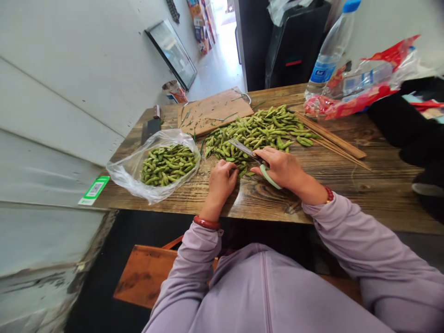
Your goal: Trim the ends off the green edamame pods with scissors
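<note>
My right hand [280, 167] is closed around a pair of scissors [244, 149] with pale green handles. Their metal blades point up and left over a heap of green soybean pods [256, 129]. At the near edge of this heap, my left hand [222, 180] has its fingers curled and pressed together. What lies between those fingertips is hidden. A few loose pods and cut bits lie on the wood between the two hands. Left of my left hand, an open clear plastic bag [128, 173] holds more soybean pods [169, 164].
Behind the heap lies a wooden cutting board [215, 111] with green scraps. A cleaver [151, 126] rests left of it. Wooden sticks [333, 138], a water bottle [322, 69] and red plastic packaging [364, 99] occupy the table's right side. A green QR card [94, 189] sits at the left edge.
</note>
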`<control>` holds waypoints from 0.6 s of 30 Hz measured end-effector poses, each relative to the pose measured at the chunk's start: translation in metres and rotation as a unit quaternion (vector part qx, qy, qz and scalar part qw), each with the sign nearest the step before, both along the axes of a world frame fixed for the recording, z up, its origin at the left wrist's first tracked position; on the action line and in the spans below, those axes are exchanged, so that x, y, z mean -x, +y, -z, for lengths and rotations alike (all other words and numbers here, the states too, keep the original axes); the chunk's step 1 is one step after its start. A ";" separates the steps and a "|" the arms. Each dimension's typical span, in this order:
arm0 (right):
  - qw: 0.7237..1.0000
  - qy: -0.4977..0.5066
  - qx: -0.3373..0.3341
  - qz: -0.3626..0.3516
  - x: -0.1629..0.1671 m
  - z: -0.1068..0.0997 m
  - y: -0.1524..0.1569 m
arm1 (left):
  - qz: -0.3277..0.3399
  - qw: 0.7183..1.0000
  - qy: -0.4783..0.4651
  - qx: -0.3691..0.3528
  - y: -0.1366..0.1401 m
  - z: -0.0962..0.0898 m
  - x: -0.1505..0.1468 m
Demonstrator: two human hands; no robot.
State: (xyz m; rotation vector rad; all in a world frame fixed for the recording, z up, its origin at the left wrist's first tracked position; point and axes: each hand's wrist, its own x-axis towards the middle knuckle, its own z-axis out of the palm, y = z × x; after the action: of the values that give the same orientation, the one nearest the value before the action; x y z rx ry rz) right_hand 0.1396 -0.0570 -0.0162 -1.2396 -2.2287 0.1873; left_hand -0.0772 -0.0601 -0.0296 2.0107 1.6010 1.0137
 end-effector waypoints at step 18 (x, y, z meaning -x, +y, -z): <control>1.000 -0.014 0.002 0.005 0.000 0.007 -0.001 | -0.116 0.981 -0.148 -0.039 0.001 0.006 0.015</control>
State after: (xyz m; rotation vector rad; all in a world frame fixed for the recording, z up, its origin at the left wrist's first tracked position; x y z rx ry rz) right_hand 0.1393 -0.0584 -0.0227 -1.2633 -2.2459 0.1707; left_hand -0.0926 -0.0588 -0.0359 1.6490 1.6773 1.4070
